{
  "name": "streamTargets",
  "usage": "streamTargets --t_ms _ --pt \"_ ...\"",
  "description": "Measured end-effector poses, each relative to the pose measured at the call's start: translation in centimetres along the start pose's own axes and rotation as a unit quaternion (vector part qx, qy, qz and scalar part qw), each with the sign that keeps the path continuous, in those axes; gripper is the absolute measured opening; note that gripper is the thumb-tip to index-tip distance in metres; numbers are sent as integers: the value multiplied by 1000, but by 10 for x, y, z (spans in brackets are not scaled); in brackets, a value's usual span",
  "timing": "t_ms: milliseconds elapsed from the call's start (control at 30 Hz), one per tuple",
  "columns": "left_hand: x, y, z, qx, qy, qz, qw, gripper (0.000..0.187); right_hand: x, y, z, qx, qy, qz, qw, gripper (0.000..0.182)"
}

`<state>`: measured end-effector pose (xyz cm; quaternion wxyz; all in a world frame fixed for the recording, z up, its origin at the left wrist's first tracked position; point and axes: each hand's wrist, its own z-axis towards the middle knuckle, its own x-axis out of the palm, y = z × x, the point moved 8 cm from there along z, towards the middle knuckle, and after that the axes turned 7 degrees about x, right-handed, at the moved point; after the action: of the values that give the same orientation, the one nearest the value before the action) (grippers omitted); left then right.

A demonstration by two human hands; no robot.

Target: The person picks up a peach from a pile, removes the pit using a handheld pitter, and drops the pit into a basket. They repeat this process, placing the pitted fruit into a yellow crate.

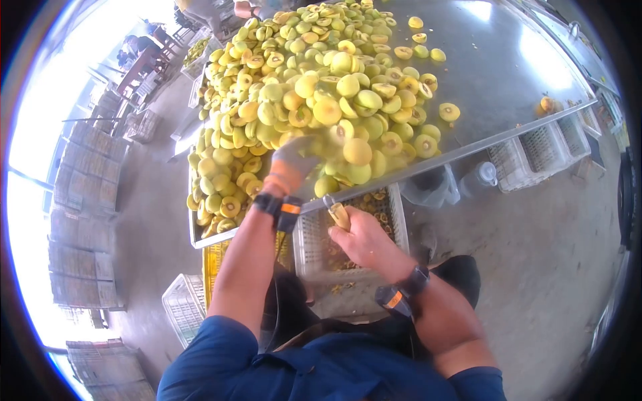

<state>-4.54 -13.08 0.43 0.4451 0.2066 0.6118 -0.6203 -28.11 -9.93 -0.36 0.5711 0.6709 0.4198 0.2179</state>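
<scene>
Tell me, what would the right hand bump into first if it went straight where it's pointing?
The right hand holds a tool; its tip would probably bump the metal table rim first, with yellow-green fruit just past it. The tip's height isn't clear, so it might pass over the rim.

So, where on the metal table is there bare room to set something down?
The table shows bare metal on the right, between the stray fruit halves and the fruit pieces near the right-hand corner. Its left side is crowded: the heap spreads to the near rim, with the left hand at it.
</scene>
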Motion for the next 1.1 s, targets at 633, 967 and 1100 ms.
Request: streamTargets --t_ms 633,967,1100 --pt "13 -46 -127 -80 -71 -615 781 57 24 -7 -3 102 110 247 957 21" --pt "24 -42 -128 -34 -88 -566 819 39 48 -21 -4 179 206 355 894 11" --pt "-1 -71 -121 98 -86 -156 979 35 29 -18 8 -56 11 74 996 19"
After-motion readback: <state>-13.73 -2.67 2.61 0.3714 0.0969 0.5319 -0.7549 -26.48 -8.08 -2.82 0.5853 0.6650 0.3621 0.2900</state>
